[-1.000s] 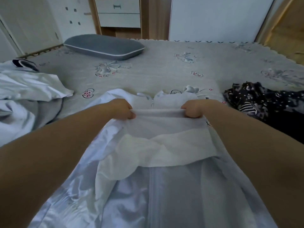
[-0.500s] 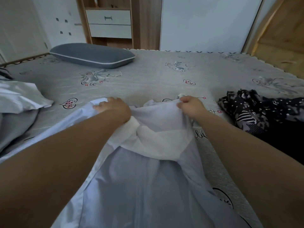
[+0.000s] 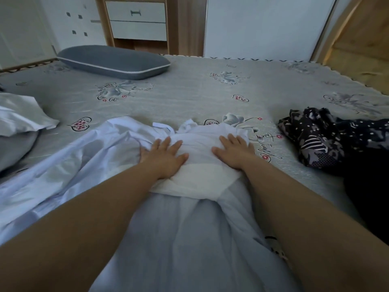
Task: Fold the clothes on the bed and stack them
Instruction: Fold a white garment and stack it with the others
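A white garment [image 3: 84,165] lies spread across the near part of the bed [image 3: 189,98], with a folded-over white lining part [image 3: 202,178] at its middle. My left hand [image 3: 164,157] lies flat on the fold's left side, fingers straight and spread. My right hand [image 3: 233,152] lies flat on its right side, fingers straight as well. Both palms press the cloth down onto the bed. A dark patterned garment [image 3: 328,140] lies crumpled at the right.
A grey pillow [image 3: 113,62] sits at the far left of the bed. White and grey bedding or clothes [image 3: 19,123] are heaped at the left edge. A wooden cabinet with white drawers [image 3: 136,20] stands behind the bed.
Both hands gripped the folded edge of the white garment, carried it away from me, laid it down and let go. They now lie flat on it.
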